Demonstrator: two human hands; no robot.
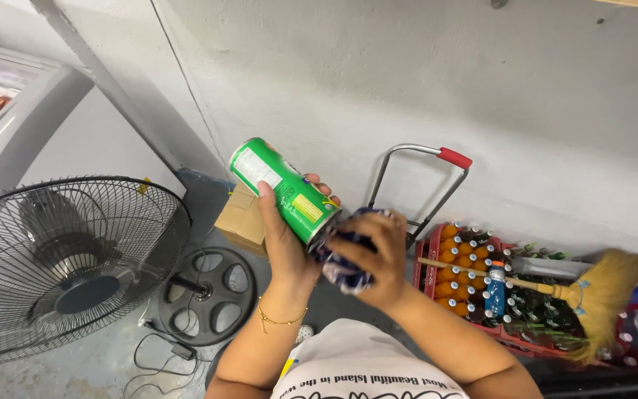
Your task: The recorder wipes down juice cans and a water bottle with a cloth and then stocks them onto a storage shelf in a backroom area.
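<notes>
My left hand (283, 235) grips a green drink can (282, 188), tilted with its bottom toward the upper left. The thumb lies along the can's side and the fingers wrap behind it. My right hand (378, 255) holds a crumpled dark blue and white cloth (342, 258) pressed against the lower end of the can. A thin gold bracelet sits on my left wrist.
A black standing fan (68, 258) with its round base (207, 295) fills the left. A cardboard box (241, 218) lies behind the can. A hand trolley with a red grip (453, 157) leans by the wall. Red crates of bottles (474, 273) and a straw broom (599, 292) are at right. A freezer (9, 125) stands at upper left.
</notes>
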